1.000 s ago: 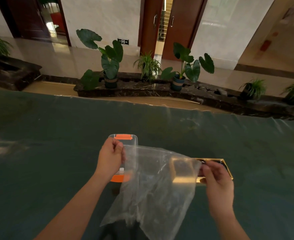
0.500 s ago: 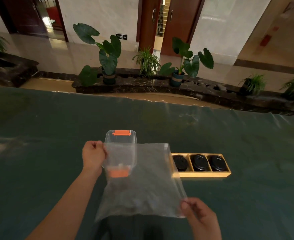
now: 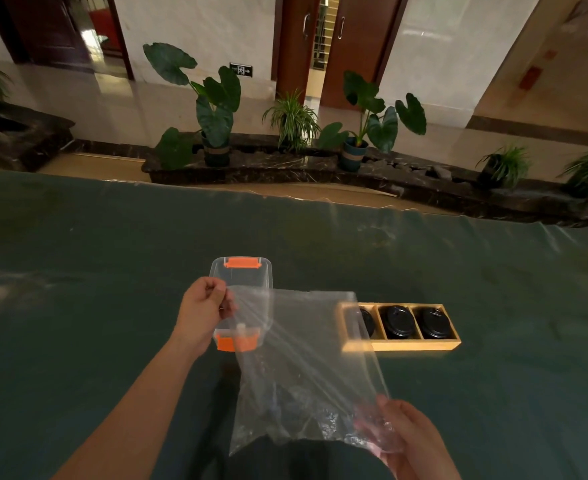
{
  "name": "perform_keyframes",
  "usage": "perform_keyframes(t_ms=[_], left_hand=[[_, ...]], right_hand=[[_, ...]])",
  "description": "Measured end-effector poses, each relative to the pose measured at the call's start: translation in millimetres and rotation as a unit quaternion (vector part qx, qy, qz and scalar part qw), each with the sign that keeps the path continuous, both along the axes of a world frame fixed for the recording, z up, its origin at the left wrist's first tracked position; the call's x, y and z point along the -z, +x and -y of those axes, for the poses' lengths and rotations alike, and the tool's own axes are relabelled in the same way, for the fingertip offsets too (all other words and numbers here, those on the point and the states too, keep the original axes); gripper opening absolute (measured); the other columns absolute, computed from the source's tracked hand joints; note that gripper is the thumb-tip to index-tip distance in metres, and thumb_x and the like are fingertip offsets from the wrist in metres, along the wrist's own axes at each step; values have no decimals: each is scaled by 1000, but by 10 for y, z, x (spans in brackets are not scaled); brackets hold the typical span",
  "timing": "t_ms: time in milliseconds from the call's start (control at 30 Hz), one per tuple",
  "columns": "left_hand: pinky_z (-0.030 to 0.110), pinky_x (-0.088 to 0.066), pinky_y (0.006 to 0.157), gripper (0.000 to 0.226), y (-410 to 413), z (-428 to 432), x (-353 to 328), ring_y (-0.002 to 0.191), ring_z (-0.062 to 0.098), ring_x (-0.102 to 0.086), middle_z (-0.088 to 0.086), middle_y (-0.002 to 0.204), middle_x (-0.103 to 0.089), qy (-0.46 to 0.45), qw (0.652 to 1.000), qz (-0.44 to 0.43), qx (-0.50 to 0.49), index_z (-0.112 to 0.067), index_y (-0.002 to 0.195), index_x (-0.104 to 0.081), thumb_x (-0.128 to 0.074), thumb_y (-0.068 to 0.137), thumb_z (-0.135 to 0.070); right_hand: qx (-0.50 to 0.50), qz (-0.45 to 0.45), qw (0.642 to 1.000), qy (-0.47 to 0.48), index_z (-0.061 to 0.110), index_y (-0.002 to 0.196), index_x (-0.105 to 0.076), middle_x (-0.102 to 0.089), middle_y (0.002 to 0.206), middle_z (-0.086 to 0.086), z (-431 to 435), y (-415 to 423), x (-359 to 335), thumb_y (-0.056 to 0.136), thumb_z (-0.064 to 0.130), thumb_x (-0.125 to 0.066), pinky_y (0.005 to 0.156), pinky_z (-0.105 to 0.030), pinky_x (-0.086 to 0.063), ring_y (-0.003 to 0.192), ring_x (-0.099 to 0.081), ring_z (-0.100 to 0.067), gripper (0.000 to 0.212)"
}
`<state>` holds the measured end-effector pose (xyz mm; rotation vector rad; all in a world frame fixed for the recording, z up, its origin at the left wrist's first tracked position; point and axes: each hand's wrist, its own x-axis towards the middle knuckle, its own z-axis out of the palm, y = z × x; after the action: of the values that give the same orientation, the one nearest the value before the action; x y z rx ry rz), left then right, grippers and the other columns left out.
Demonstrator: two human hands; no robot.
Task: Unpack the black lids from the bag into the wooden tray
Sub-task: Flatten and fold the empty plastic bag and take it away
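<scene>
A clear plastic bag (image 3: 299,368) is stretched flat between my two hands above the green table. My left hand (image 3: 204,306) pinches its upper left corner. My right hand (image 3: 406,438) grips its lower right corner near the table's front edge. Nothing shows inside the bag. To the right lies a long wooden tray (image 3: 413,346) with three compartments. A black lid (image 3: 397,321) fills the middle one, another black lid (image 3: 432,322) the right one, and the left lid (image 3: 368,320) is partly veiled by the bag.
A clear plastic box (image 3: 240,299) with orange latches stands behind the bag, right of my left hand. The green table cover (image 3: 112,258) spreads wide on all sides. Potted plants (image 3: 216,109) line a stone ledge beyond the far edge.
My right hand left the tray, dropped toward me and took the bag's lower corner. The bag went from hanging crumpled to being pulled flat, uncovering the tray with its lids.
</scene>
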<state>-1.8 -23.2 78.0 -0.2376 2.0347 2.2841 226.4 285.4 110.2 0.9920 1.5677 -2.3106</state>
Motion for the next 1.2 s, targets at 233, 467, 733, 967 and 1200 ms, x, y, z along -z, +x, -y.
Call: perform_keyframes(t_ms=[233, 467, 733, 967, 1200], left_hand=[[33, -56, 61, 39, -25, 78, 54, 63, 18, -66, 1, 69, -71, -67, 997, -20, 25, -30, 78, -66, -51, 105, -6], [36, -62, 68, 18, 291, 148, 199, 87, 33, -76, 8, 93, -79, 10, 998, 57, -8, -16, 109, -64, -64, 101, -31], [37, -62, 76, 68, 1474, 34, 906, 92, 22, -75, 9, 110, -79, -9, 928, 272, 253, -26, 126, -60, -91, 68, -41], [28, -53, 60, 30, 1660, 79, 1193, 58, 15, -61, 4, 65, -67, -97, 943, 240, 211, -4, 114, -64, -69, 90, 11], [40, -53, 70, 25, 1791, 191, 1368, 62, 18, -64, 14, 74, -67, -166, 929, 262, 201, -5, 106, -69, -73, 87, 11]], right_hand=[[-103, -13, 971, 215, 10, 89, -80, -63, 61, -21, -43, -105, 143, 96, 27, -66, 54, -33, -44, 52, -52, -23, 23], [-33, -67, 931, 357, 12, 79, -67, -50, 43, -3, 11, 103, 468, 99, 12, -62, 38, -19, -34, 36, -39, -12, 21], [-26, -21, 916, 399, 16, 85, -64, -52, 47, 0, 76, 246, 1104, 101, 14, -59, 44, -25, -38, 41, -43, -11, 17], [15, 71, 913, 401, 20, 83, -60, -55, 53, 2, -56, 385, 1567, 101, 20, -60, 50, -29, -41, 47, -48, -14, 18], [-1, 102, 906, 411, 21, 84, -56, -60, 60, 5, -17, 509, 1744, 99, 20, -65, 54, -34, -48, 47, -51, -5, 17]])
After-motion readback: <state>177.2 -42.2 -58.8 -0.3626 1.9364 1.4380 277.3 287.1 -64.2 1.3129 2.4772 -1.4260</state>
